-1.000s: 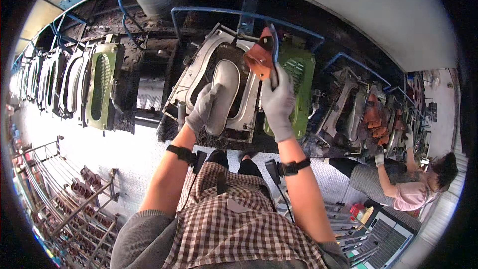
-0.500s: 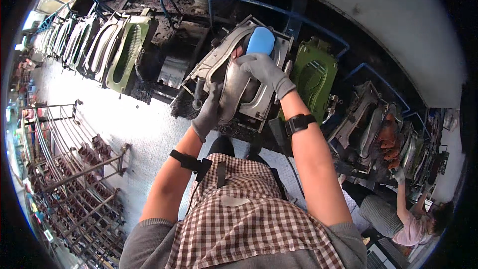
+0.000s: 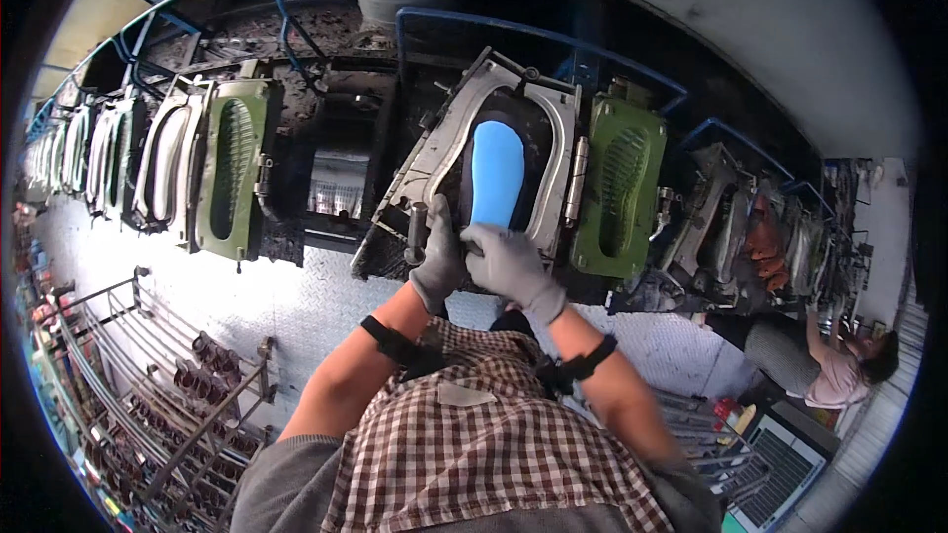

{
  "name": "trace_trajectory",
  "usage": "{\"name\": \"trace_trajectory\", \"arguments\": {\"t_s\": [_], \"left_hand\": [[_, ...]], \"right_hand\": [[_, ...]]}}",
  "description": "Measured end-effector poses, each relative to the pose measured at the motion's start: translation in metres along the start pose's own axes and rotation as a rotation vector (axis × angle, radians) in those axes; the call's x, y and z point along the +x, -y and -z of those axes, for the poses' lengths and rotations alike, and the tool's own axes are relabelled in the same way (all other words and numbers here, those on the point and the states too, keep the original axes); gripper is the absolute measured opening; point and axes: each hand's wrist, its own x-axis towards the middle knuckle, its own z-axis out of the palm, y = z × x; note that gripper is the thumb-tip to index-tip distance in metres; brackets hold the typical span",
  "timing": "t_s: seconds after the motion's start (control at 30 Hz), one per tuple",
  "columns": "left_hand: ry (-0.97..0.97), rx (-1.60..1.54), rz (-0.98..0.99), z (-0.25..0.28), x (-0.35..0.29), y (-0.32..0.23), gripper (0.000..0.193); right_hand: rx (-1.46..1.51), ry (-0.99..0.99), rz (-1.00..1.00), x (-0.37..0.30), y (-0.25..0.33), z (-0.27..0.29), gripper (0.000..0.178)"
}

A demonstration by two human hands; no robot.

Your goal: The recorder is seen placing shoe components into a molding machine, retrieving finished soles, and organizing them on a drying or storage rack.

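Observation:
A blue shoe sole lies in the dark cavity of an open metal mould straight ahead of me. Both of my hands wear grey gloves. My left hand is at the mould's lower edge, beside a short metal handle. My right hand presses against the heel end of the blue sole, fingers curled on it. A green mould lid stands open to the right of the cavity.
More open moulds with green lids line the machine to the left. A metal rack with dark soles stands at lower left. A seated person works at the right, by another mould station.
The blue sole has gone from my raised right hand down into the mould cavity. Both hands have dropped to the mould's lower edge. The view has swung right.

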Motion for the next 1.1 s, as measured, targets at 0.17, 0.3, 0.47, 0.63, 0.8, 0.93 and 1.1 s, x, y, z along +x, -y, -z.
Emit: {"name": "trace_trajectory", "arguments": {"t_s": [0.17, 0.3, 0.47, 0.63, 0.8, 0.93, 1.1], "left_hand": [[0.041, 0.483, -0.243, -0.042, -0.020, -0.024, 0.062], [-0.241, 0.580, -0.134, -0.058, 0.015, -0.030, 0.061], [0.004, 0.530, -0.166, -0.055, 0.037, -0.055, 0.057], [0.094, 0.548, -0.224, -0.071, 0.050, -0.042, 0.054], [0.053, 0.602, -0.240, -0.083, 0.095, -0.049, 0.061], [-0.002, 0.464, -0.480, -0.114, 0.108, -0.026, 0.066], [-0.133, 0.836, -0.647, -0.090, 0.083, -0.010, 0.070]], "right_hand": [[0.063, -0.249, -0.067, -0.014, 0.012, 0.028, 0.035], [-0.033, -0.382, -0.366, 0.003, -0.024, 0.026, 0.044], [0.730, -0.132, -0.828, 0.024, -0.011, 0.028, 0.037], [0.100, -0.677, -0.385, -0.002, -0.026, -0.003, 0.041], [0.084, -0.625, -0.368, 0.030, -0.046, 0.035, 0.052], [-0.074, -0.539, -0.385, 0.045, -0.068, 0.069, 0.066], [0.082, -0.413, -0.334, 0.022, -0.092, 0.079, 0.051]]}}
